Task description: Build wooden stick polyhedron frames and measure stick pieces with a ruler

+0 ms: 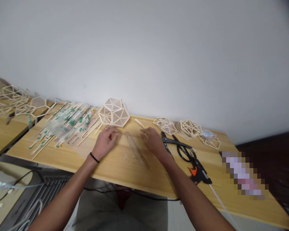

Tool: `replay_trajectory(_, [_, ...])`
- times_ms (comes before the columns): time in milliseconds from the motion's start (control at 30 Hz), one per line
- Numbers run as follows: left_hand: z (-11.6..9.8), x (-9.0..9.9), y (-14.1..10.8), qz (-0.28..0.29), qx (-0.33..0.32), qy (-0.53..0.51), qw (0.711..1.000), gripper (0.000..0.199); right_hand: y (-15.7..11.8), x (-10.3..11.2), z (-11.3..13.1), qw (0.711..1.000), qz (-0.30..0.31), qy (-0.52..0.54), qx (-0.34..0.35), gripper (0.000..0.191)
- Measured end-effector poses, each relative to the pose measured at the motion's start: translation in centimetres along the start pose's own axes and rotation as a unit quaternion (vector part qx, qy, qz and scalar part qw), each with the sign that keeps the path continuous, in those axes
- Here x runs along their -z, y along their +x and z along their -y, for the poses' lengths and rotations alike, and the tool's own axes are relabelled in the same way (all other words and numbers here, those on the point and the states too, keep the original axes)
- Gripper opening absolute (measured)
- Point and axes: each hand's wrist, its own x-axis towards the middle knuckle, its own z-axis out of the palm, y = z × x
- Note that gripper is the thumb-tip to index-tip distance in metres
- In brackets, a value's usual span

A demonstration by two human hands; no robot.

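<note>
Over the wooden table, my left hand [106, 139] is just in front of a dome-like frame of thin sticks [114, 113]. Its fingers are curled with the tips together, and what they hold, if anything, is too small to name. My right hand [152, 138] has bent fingers, blurred at the tips, near two short stick pieces [140, 123]; whether it holds anything is unclear. Between the hands a clear ruler [136, 150] lies slanted on the table, touched by neither. Small stick scraps [126, 156] lie left of the ruler.
Packaged and loose sticks [72, 120] cover the table's left part. Flat stick frames [190, 128] rest at the back right. Black-handled scissors [183, 150] and a glue gun [199, 173] lie right of my right hand. A wall [144, 57] stands behind the table.
</note>
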Motion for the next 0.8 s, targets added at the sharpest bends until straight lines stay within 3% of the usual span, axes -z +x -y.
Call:
replay_trajectory(67, [-0.9,-1.6,-0.8,0.065,-0.04,-0.012,0.997,0.014,1.8,0.2,-0.9,0.999,-0.02,-0.019,-0.036,0.031])
replay_trajectory(167, [-1.5,-2.7,-1.2,0.113,-0.072,-0.019,0.991,0.015,3.3,-0.3,-1.5,0.998,-0.017,-0.03,-0.06,0.023])
replay_trajectory(300, [-1.7,-1.2,-1.3,0.118,-0.077,-0.016,0.99,0.017,2.3,0.0,-1.9,0.999,-0.02,-0.013,-0.047,0.017])
replay_trajectory(400, [-1.6,1.4,-2.3,0.11,-0.064,-0.013,0.992,0.02,-0.4,2.7,-4.2,0.996,-0.062,-0.001,-0.067,0.015])
replay_trajectory(600, [0.1,5.7,-6.4,0.048,0.02,0.02,0.998,0.027,-9.7,9.4,-14.0,0.953,-0.173,-0.02,-0.249,0.034])
replay_trajectory(700, [0.9,6.3,-7.7,0.04,0.049,0.024,0.998,0.032,-13.5,10.0,-16.8,0.935,-0.185,-0.031,-0.302,0.031])
replay_trajectory(800, [1.3,6.1,-8.1,0.046,0.056,0.021,0.997,0.034,-14.9,8.9,-16.5,0.934,-0.187,-0.029,-0.304,0.035])
